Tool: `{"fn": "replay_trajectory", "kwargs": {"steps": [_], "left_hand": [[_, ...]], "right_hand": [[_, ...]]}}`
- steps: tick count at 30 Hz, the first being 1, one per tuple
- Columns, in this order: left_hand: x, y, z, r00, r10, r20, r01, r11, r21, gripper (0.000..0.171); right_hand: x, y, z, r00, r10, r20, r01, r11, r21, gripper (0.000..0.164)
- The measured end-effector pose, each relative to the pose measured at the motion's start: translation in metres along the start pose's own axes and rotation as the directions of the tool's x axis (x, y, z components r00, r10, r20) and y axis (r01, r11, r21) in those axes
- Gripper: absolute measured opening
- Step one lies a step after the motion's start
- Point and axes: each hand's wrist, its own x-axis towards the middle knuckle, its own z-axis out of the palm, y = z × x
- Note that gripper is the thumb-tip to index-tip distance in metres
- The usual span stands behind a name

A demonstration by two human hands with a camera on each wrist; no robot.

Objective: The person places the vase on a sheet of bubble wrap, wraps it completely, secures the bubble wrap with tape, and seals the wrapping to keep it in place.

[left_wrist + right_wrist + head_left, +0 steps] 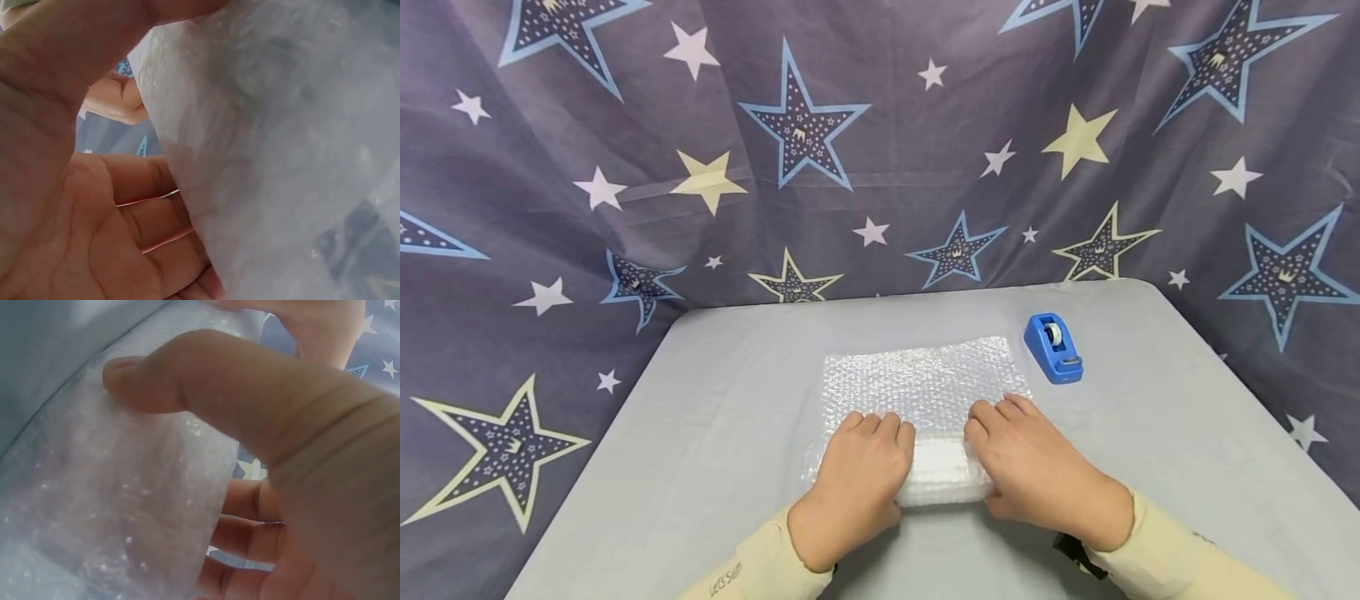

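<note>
1. Here's the bubble wrap [917, 383], lower centre of the frame on the tabletop [715, 400], a white bundle [942, 460] at its near edge.
2. Light, I'd say: the film should squash softly and feel a touch slippery, while the white middle looks stiffer. Fragile? Can't tell.
3. Best hold, to my eye: both ends, thumbs near, fingers over the top, pressure gentle.
4. And look, left hand [859, 483] gripping the bundle's left end, right hand [1041, 467] its right!
5. The loose sheet lies flat beyond the knuckles, towards mid-frame.
</note>
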Motion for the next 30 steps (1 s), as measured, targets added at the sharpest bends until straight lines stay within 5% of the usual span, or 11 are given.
{"fn": "replay_trajectory", "kwargs": {"steps": [11, 30], "left_hand": [[0.0000, -0.0021, 0.0017, 1.000, -0.013, -0.020, 0.012, 1.000, -0.027, 0.053], [-0.0005, -0.0033, 0.0011, 0.998, -0.046, 0.051, 0.051, 0.993, -0.109, 0.053]], "right_hand": [[0.0007, 0.0034, -0.0014, 1.000, 0.018, 0.023, -0.020, 0.994, 0.104, 0.062], [0.0014, 0.0049, -0.0005, 0.999, 0.014, 0.030, -0.016, 0.996, 0.083, 0.070]]}}
